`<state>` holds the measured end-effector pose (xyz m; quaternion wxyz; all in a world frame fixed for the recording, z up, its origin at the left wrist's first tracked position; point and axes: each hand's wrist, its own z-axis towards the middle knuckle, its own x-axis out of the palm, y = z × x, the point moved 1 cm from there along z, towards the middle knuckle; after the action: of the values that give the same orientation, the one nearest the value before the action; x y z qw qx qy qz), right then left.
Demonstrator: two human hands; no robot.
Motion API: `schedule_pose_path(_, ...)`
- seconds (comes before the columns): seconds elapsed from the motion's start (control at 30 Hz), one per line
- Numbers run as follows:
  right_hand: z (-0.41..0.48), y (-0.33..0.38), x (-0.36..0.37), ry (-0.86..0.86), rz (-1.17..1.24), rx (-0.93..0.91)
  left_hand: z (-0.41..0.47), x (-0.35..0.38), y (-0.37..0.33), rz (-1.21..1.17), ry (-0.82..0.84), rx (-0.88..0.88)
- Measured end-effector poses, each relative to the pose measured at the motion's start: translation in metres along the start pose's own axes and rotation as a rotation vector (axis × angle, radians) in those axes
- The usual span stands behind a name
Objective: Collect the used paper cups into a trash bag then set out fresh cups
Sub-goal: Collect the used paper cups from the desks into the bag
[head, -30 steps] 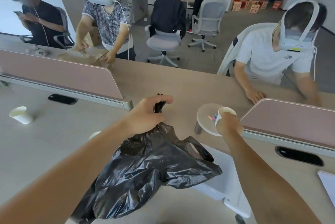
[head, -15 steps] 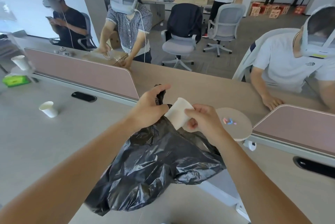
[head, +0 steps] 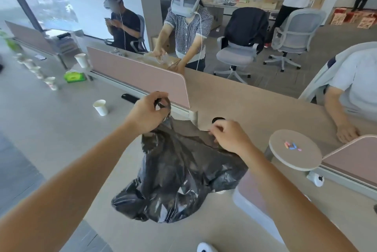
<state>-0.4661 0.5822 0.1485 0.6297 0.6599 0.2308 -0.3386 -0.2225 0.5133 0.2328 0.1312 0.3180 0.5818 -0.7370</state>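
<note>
Pink partition panels (head: 142, 76) run across the pale grey desk (head: 51, 139). Beyond them several people sit or stand at the far side, two of them in white headsets. A green tissue pack (head: 74, 77) lies near the left end of the nearer panel. An upright white paper cup (head: 81, 60) stands just behind it, and a blurred row of more cups (head: 34, 68) trails off to the left. A small round beige stand (head: 295, 162) with a few coloured bits on top sits to the right, beside another panel. A second white paper cup (head: 101, 107) stands upright and alone on the desk, left of the hands and well apart from them.

The crumpled black plastic trash bag (head: 179, 180) hangs below both hands, between the two arms. Whether its bottom rests on the desk cannot be told. The left hand (head: 146, 113) grips one handle loop, fingers curled round it, and holds that side highest. The right hand (head: 230, 138) pinches the opposite rim of the bag's mouth, lower and to the right. The hands are apart, with the mouth stretched between them. The bag's contents are hidden.
</note>
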Motion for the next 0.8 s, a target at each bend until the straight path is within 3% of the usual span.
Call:
schedule_pose_path(0.17, 0.014, 0.002, -0.009, -0.3, 0.051, -0.075, 0.003, -0.077, 0.029, 0.069, -0.257, -0.093)
schedule_pose_path(0.27, 0.027, -0.005, 0.01, -0.329, 0.021, -0.017, 0.003, -0.112, 0.024, 0.08, -0.375, -0.067)
schedule_pose_path(0.33, 0.037, -0.013, 0.03, -0.194, -0.071, 0.047, 0.003, -0.126, 0.019, 0.092, -0.4, -0.033)
schedule_pose_path(0.47, 0.04, -0.042, 0.079, 0.34, -0.38, 0.184, -0.004, -0.13, 0.011, 0.124, -0.398, 0.045)
schedule_pose_path(0.53, 0.027, -0.053, 0.102, 0.486, -0.487, 0.231, -0.009, -0.123, 0.01, 0.138, -0.332, 0.06)
schedule_pose_path(0.8, -0.021, -0.087, 0.143, 0.455, -0.614, 0.293, -0.027, -0.086, 0.038, 0.169, -0.043, -0.022)
